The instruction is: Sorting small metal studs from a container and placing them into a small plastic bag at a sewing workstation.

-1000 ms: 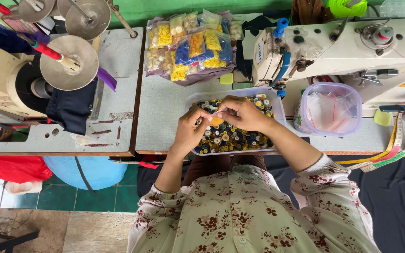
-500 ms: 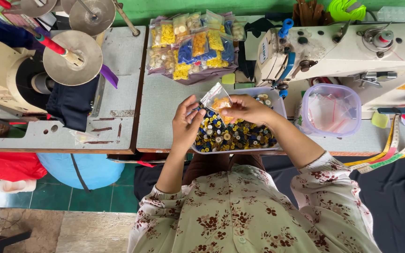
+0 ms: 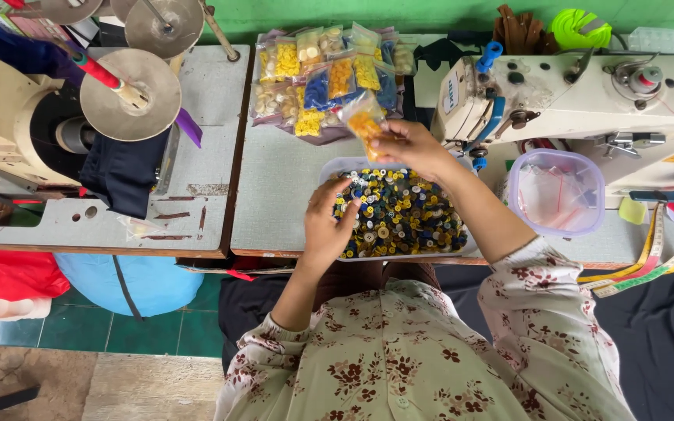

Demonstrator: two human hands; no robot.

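We see left hand (image 3: pixel 326 226) loosely curled, fingertips resting in the tray of mixed buttons (image 3: pixel 399 214) at table edge; right hand (image 3: pixel 407 146) pinches a small bag of orange buttons (image 3: pixel 364 121) above tray, before the pile of button bags (image 3: pixel 325 78)

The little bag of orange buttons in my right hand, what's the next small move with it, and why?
Probably carry the bag of orange buttons forward and lay it on the pile of filled bags. The right hand holds it lifted just short of that pile, while the left hand rests at the tray of mixed buttons.
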